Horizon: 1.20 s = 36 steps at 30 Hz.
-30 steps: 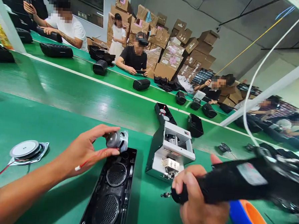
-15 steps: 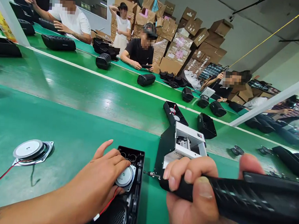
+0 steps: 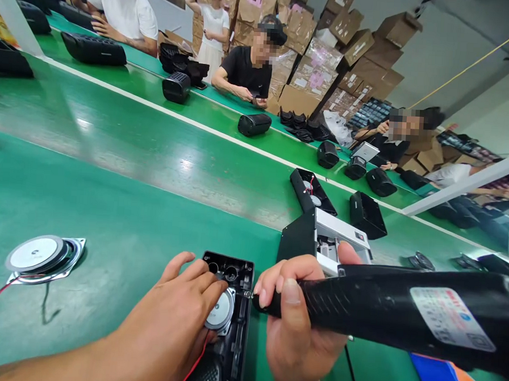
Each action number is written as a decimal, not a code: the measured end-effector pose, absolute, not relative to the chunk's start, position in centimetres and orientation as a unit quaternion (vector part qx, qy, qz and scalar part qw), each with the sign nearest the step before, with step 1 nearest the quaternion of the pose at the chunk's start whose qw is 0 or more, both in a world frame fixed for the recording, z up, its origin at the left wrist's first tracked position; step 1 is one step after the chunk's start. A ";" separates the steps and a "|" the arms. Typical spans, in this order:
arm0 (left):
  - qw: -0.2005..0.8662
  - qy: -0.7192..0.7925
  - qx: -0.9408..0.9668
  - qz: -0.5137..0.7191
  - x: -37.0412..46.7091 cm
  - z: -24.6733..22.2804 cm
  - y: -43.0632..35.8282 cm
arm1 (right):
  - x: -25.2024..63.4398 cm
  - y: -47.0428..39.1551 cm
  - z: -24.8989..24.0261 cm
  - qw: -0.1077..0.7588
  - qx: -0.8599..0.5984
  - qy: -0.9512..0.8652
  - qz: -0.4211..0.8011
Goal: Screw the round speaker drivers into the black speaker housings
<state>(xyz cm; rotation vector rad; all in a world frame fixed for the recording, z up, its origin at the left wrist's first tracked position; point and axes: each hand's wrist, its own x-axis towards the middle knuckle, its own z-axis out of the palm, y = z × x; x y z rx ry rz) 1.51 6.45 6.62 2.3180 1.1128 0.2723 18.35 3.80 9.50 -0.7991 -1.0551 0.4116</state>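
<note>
Green bench (image 3: 121, 206) (housing (image 3: 239, 329), loose speaker (image 3: 35, 253))

The head-worn camera is looking forward and down from behind the black speaker housing (image 3: 241, 337), close enough that the frame is cutting off the housing's near end. It is taking in the left hand (image 3: 184, 303) over the housing and the right hand (image 3: 301, 324) just right of it. Beyond the housing, it is reaching across the green workbench (image 3: 121, 206), whose lines are slanting, to distant stacked cartons (image 3: 321, 63).
</note>
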 end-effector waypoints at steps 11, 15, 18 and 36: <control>0.258 0.409 0.868 0.108 1.5 6.0 6.4 | 18.4 4.3 8.2 0.763 -0.358 -0.495 0.211; 0.239 0.406 0.875 0.109 1.7 5.8 6.4 | 18.4 4.6 7.8 0.759 -0.360 -0.503 0.205; 0.239 0.405 0.879 0.078 2.0 6.2 6.5 | 18.4 4.7 7.7 0.760 -0.366 -0.495 0.207; 0.145 0.372 0.901 0.169 1.3 4.5 6.3 | 18.6 3.1 5.7 0.777 -0.364 -0.485 0.172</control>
